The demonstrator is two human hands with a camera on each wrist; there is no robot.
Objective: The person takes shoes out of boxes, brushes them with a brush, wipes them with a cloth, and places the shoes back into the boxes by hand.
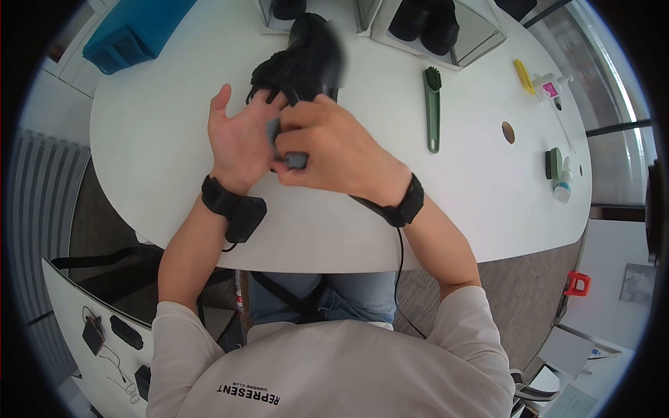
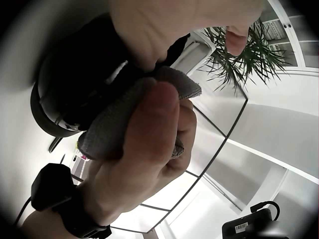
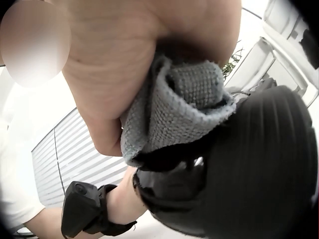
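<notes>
A black lace-up shoe (image 1: pixel 301 64) is at the far side of both hands, its outer edge blurred in the head view. My left hand (image 1: pixel 238 148) lies palm up against it, thumb spread away and fingertips hidden in the shoe among the laces. Bunched in my right hand (image 1: pixel 345 150) is a folded grey cloth (image 1: pixel 297 161), pinched between thumb and fingers. In the left wrist view the cloth (image 2: pixel 117 117) lies right along the dark, shiny shoe (image 2: pixel 70 79). The right wrist view shows the ribbed sole (image 3: pixel 264 159) beside the cloth's woven folds (image 3: pixel 184 107).
A green-handled brush (image 1: pixel 433 111) lies right of the shoe. Boxes (image 1: pixel 481 38) holding black shoes stand at the back. A blue case (image 1: pixel 132 35) is back left. Bottles (image 1: pixel 563 182), a small green brush (image 1: pixel 554 164) and a yellow tool (image 1: pixel 523 75) lie far right.
</notes>
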